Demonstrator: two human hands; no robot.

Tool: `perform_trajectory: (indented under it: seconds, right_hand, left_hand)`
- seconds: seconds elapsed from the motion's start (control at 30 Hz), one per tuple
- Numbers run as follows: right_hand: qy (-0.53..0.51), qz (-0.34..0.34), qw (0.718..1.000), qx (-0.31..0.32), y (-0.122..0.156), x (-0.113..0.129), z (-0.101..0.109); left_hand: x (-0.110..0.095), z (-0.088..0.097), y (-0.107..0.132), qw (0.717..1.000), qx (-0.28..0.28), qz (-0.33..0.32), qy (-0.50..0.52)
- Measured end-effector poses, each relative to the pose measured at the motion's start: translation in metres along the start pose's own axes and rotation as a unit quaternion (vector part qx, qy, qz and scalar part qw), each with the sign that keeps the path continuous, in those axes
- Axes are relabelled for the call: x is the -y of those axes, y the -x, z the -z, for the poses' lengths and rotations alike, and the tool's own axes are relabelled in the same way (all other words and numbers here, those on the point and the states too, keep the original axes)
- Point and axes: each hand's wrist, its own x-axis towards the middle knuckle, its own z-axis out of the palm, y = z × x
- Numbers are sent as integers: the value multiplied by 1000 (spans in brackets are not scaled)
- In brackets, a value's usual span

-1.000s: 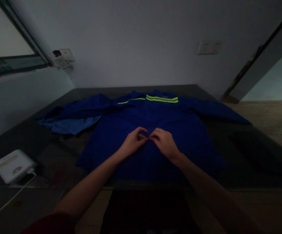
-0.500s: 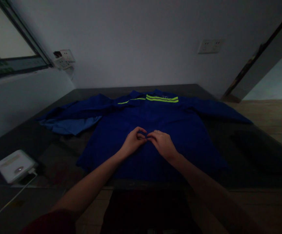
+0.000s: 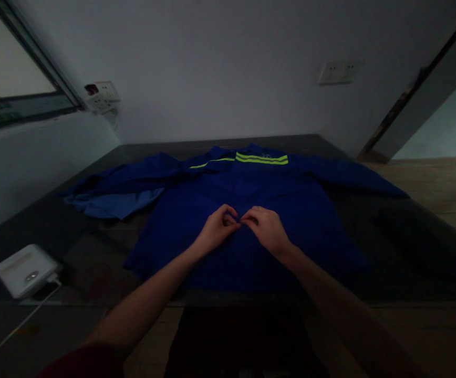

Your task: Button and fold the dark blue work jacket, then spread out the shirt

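Observation:
A dark blue jacket (image 3: 291, 194) with yellow-green stripes across the chest lies spread on a dark table, its sleeves out to both sides. Over the middle of its front, my left hand (image 3: 219, 227) pinches the cloth along the front opening. My right hand (image 3: 266, 229) meets it there, thumb and fingertips closed on the same spot. Both sets of fingertips almost touch. Whatever small part lies between them, perhaps a button or the placket edge, is too dark to make out.
A white box-shaped device (image 3: 29, 270) with a white cable (image 3: 19, 325) sits at the table's left. Beneath the left sleeve shows lighter blue cloth (image 3: 113, 203). A dark flat item (image 3: 417, 241) lies at the right. Wall sockets (image 3: 338, 72) are on the wall behind.
My right hand's fingers have closed tighter and shifted slightly right. My left hand stays nearly in place, its fingertips a little further right. The jacket lies as before.

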Motion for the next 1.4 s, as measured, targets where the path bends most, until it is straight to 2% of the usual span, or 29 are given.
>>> perform_trajectory:
  seconds: [0.1, 0.23, 0.37, 0.5, 0.67, 0.8, 1.17, 1.4]
  right_hand:
    - [-64, -43, 997, 3, -2, 0, 1]
    - [-167, -115, 979, 18, -4, -3, 1]
    - [-201, -126, 971, 4, -6, -5, 2]
    - [-239, -147, 960, 3, -8, -7, 3]
    - [-342, -207, 916, 39, -9, -14, 1]
    - [-371, -225, 899, 59, -8, -15, 0]
    - [-357, -218, 906, 71, -9, -13, 4]
    - [-326, -174, 925, 91, -8, -13, 6]
  left_hand:
    - [-3, 0, 1, 999, -3, 2, -36]
    - [-7, 0, 3, 995, -6, 3, -96]
    - [-8, 0, 4, 992, -14, -7, -126]
    - [-4, 1, 2, 994, -15, -4, -105]
    - [1, -1, 0, 998, -13, -3, -60]
    - [2, -3, 0, 998, -16, 0, -64]
    - [2, 2, -1, 994, 9, 2, -110]
    - [0, 0, 1, 996, 14, -4, -84]
